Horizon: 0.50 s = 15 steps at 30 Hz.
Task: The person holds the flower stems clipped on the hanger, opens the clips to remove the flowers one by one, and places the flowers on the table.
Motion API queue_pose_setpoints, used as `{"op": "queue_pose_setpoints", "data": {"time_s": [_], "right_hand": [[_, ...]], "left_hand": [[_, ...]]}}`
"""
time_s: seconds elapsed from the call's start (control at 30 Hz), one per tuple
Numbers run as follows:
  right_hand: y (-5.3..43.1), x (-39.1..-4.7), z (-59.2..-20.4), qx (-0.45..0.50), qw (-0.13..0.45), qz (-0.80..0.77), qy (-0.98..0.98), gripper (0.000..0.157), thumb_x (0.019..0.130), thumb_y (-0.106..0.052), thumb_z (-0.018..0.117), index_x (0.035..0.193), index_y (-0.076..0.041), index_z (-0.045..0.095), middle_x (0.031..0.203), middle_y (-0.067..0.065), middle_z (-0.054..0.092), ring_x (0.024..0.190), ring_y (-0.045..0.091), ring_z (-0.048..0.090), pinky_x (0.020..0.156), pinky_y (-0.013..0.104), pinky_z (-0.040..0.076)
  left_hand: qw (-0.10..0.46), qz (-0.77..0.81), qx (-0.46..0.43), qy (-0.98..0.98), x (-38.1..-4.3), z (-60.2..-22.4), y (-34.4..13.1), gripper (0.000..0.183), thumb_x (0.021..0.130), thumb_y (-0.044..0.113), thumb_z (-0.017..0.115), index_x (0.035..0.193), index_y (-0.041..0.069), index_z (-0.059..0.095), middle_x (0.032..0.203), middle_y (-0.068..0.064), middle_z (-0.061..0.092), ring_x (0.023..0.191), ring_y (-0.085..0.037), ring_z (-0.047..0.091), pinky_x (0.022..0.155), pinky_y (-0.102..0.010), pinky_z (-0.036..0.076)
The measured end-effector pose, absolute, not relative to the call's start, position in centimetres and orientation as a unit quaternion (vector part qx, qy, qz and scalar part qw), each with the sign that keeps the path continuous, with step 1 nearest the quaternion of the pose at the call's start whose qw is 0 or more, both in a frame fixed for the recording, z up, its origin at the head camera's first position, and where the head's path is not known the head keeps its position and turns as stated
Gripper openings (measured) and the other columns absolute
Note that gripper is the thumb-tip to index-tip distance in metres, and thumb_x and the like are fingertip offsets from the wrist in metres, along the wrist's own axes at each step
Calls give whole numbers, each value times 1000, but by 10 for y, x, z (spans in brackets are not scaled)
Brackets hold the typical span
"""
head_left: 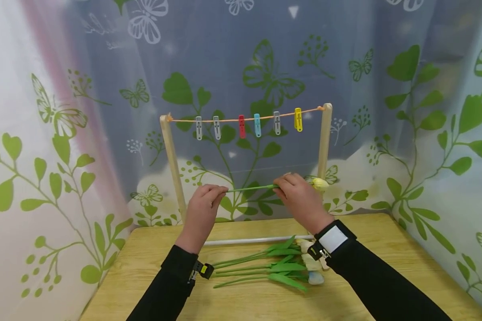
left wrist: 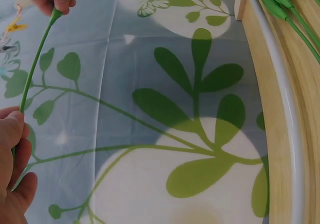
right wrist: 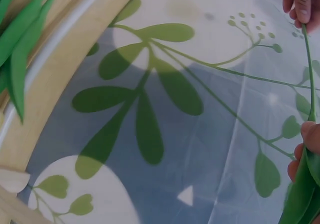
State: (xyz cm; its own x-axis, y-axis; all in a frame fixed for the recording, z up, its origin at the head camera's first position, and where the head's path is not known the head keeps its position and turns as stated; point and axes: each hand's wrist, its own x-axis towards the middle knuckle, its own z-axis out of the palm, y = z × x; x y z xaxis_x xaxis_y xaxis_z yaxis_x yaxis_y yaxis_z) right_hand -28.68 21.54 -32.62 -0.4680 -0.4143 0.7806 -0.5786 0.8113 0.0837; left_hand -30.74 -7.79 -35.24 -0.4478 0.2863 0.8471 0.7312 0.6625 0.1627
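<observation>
Both hands hold one artificial tulip (head_left: 320,184) with a pale yellow bloom, raised level above the table. My left hand (head_left: 204,206) pinches the lower end of its green stem (left wrist: 33,74). Nearer the bloom, my right hand (head_left: 301,196) grips the stem together with the leaves (right wrist: 303,191). In the right wrist view, the right hand is partly cut off by the frame edge. Below, several more tulips (head_left: 285,268) lie on the table, stems to the left and blooms to the right, one of them pale blue (head_left: 315,278).
Behind the hands stands a wooden frame (head_left: 171,156) with an orange string (head_left: 229,120) across it. Several clothespins hang there, among them a red one (head_left: 242,126) and a yellow one (head_left: 298,119). A white rod (head_left: 249,241) lies along the back of the table (head_left: 128,285). Leaf-patterned curtains surround it.
</observation>
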Motion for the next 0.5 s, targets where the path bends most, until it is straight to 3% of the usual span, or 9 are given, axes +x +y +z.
{"op": "queue_pose_setpoints", "data": {"time_s": [0.17,0.5], "right_hand": [[212,-283,-325,278,458,111,-837,21,89,-6,83,109,-5,76,102,9,72,93,25,69,73,31,65],[199,-271,-323,250,505,134,-815,20,86,-6,85,104,-4,78,100,10,73,90,26,69,71,33,66]], "left_hand": [[427,-262,-314,-806,-302,-352,-75,22,106,17,61,122,9,73,117,-7,67,110,-23,61,94,-27,57],[460,-284,-297,-787,-294,-352,-73,19,100,8,69,118,10,76,114,-6,68,102,-22,60,78,-26,55]]}}
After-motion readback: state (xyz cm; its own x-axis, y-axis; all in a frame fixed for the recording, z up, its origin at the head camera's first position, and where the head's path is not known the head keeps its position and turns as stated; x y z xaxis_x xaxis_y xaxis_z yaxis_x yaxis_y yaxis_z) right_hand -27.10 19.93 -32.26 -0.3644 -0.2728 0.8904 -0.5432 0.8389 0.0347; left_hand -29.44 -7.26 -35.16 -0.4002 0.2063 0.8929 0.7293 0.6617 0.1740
